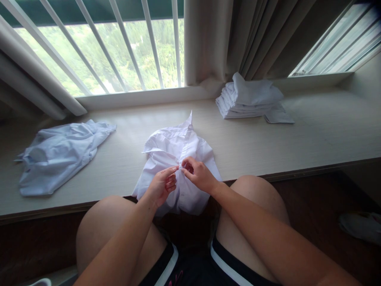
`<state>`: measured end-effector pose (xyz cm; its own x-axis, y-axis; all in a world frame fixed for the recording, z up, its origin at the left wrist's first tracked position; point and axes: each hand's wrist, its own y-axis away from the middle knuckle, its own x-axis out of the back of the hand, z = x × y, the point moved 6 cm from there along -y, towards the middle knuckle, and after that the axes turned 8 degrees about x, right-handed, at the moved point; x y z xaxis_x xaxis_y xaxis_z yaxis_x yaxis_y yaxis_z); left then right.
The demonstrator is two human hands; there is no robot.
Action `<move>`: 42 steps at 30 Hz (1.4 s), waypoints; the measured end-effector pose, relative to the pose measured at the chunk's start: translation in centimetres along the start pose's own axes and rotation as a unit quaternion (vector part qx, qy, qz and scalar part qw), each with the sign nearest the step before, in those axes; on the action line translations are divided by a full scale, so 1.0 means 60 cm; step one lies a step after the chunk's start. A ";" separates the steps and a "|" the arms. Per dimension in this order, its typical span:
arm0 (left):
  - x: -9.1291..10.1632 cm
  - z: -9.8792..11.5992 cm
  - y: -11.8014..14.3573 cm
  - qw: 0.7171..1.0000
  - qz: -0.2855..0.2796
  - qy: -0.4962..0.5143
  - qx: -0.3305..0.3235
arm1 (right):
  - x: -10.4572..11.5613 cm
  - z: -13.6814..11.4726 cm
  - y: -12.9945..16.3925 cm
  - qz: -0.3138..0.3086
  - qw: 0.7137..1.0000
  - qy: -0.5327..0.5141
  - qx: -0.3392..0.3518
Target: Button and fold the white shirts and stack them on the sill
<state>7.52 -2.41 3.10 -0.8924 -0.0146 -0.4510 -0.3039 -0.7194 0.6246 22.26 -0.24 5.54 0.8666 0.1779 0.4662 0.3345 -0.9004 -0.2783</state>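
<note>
At the near edge of the tabletop [268,143], centre: white shirt [175,151] lies collar away, hem hanging over the edge toward the knees. Left hand [160,186] pinches the shirt's front strip between thumb and fingers; right hand [199,174] does the same, fingertips almost touching the left's. Both closed on fabric at the button line. Left side: crumpled pale-blue shirt [59,155], well apart. Far right by the window ledge: stack of folded shirts [250,99] under the curtain [238,35]. Bare surface between shirt and both piles; right end of tabletop open.
</note>
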 end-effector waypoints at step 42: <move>0.006 0.001 -0.002 0.999 0.025 -0.023 -0.029 | 0.000 -0.003 0.002 0.001 1.000 0.007 -0.008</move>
<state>7.22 -2.29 2.92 -0.9205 -0.0208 -0.3903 -0.2405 -0.7571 0.6074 22.21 -0.41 5.65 0.8621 0.1711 0.4769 0.3271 -0.9067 -0.2662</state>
